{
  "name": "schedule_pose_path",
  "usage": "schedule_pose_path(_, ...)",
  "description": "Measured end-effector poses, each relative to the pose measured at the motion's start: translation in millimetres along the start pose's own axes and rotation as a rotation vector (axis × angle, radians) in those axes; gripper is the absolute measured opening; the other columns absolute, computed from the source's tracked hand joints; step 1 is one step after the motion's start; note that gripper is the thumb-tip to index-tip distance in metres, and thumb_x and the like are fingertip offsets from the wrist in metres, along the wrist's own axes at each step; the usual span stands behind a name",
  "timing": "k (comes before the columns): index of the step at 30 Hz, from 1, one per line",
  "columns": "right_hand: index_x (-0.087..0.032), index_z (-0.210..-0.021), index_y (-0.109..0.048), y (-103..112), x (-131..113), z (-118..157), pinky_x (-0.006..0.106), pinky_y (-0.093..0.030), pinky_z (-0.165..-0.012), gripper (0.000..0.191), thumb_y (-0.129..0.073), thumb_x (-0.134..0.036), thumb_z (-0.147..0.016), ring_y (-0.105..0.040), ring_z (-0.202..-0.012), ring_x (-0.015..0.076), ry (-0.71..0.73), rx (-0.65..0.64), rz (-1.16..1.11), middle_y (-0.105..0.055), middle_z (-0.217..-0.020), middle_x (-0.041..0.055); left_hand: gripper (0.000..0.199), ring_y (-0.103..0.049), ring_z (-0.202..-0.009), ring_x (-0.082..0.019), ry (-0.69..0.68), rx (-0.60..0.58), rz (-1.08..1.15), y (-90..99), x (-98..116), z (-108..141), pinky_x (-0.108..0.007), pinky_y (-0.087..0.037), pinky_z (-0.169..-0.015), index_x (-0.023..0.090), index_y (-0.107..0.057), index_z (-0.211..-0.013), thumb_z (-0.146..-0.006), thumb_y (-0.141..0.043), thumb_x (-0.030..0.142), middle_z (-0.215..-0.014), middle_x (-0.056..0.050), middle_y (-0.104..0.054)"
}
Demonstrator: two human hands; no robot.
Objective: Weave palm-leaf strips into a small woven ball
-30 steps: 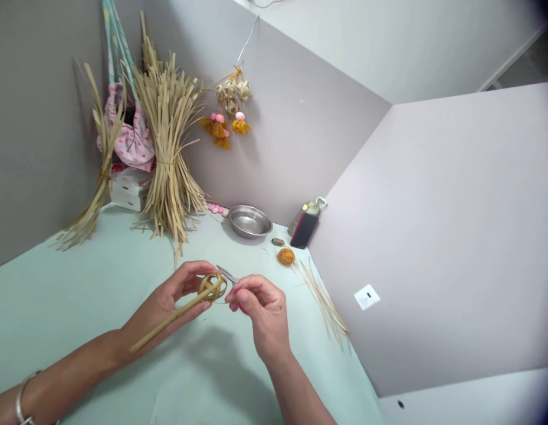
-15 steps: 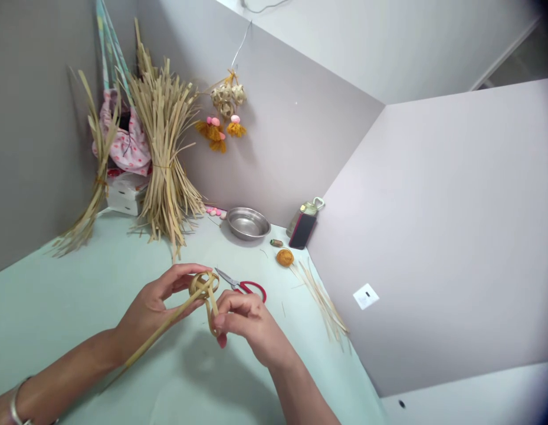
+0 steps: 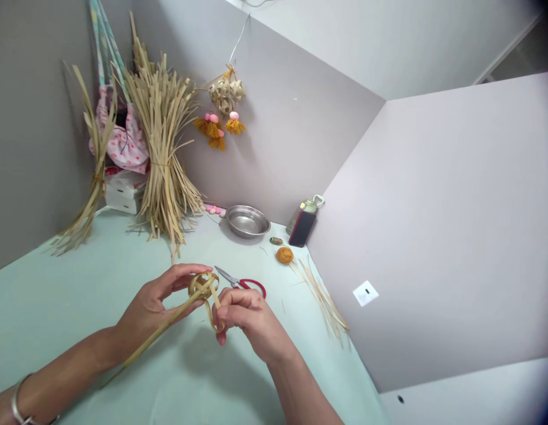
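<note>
Lower centre: left hand (image 3: 153,298) grips round tan woven-strip ball (image 3: 202,285), likely steadying it while right hand (image 3: 249,321) pinches looped tan strip (image 3: 216,297).

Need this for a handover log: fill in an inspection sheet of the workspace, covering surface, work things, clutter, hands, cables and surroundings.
Surface: pale green tabletop, shadowed below the hands.
Work things: tan openwork ball of woven strips; flat tan strip looping from it.
Clutter: red-handled metal scissors, round silver metal bowl, mustard-coloured round bundle, loose thin tan strips, black phone with red edge leaning on a pale green bottle.
Hands: left hand holds the ball; right hand pinches the strip.
Cables: nothing seen on the table; thin grey cord at the top edge.
Surroundings: greyish walls, white rectangular socket plate, tied tan straw sheaf.
</note>
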State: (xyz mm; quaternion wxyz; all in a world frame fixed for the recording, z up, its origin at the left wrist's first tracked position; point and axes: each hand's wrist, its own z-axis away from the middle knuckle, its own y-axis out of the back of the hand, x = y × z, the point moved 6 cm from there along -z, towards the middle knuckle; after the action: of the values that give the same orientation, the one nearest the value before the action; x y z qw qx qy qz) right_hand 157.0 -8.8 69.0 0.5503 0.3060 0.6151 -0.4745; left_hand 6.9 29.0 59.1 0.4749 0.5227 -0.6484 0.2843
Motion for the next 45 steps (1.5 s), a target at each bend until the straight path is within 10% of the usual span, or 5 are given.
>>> schedule_pose_path(45, -0.015, -0.059, -0.06, 4, 15, -10, 0.026, -0.037, -0.058, 0.02, -0.071, -0.027, -0.071, -0.045, -0.054, 0.0107, -0.097, -0.015, -0.181, -0.053, -0.058, -0.0009, 0.028, -0.066, -0.095, -0.022, -0.069, -0.085, -0.116, -3.4, 1, -1, -0.033, -0.054, -0.09, 0.026, -0.059, -0.112, -0.086, -0.067, 0.032, -0.101, -0.004, -0.065)
